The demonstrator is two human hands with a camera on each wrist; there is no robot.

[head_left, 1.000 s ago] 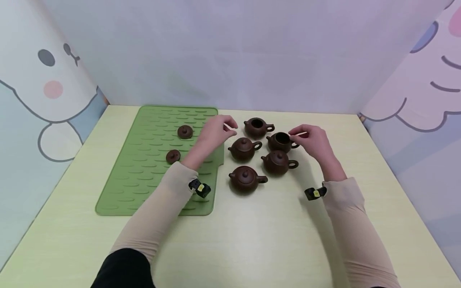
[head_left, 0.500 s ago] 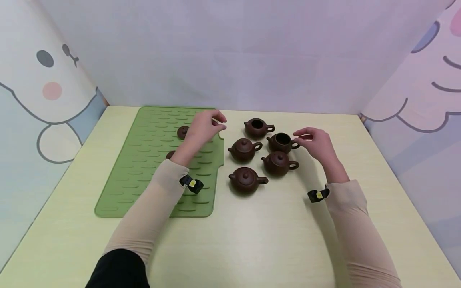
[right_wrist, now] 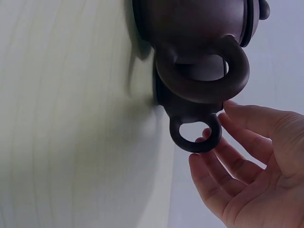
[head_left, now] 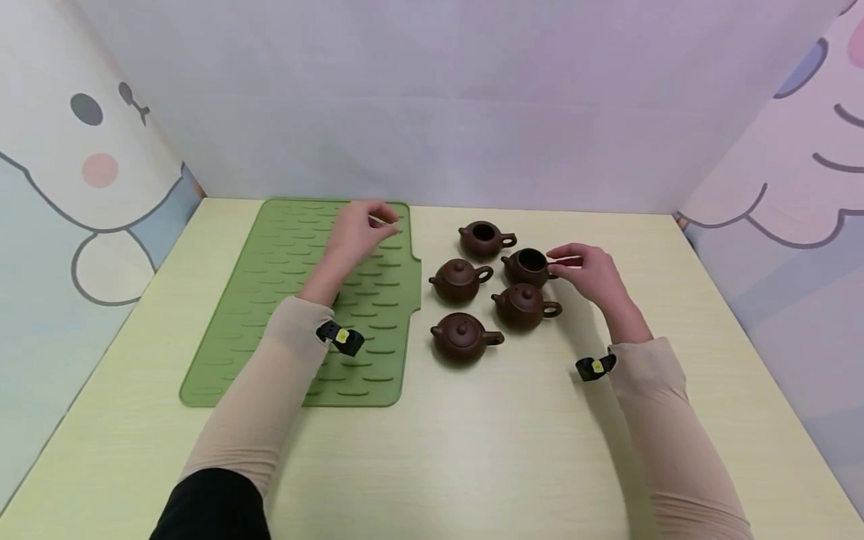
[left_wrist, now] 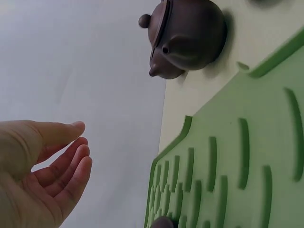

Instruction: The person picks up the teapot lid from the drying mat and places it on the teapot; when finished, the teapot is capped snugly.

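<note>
White backdrop [head_left: 432, 97], cartoon panels [head_left: 40, 225], pale tabletop [head_left: 486, 465]

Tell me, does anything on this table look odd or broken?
Only two open tops stand out: the farthest teapot and the second teapot, by the right hand, show dark, uncovered mouths, while the other three teapots wear lids. All five stand upright, and I see no spill or damage.

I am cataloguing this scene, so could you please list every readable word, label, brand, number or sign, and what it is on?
None can be read: the teapots and the green mat show no lettering.
The printed walls show only cartoon shapes.
Any marking on the yellow wrist patches is too small to read.
</note>
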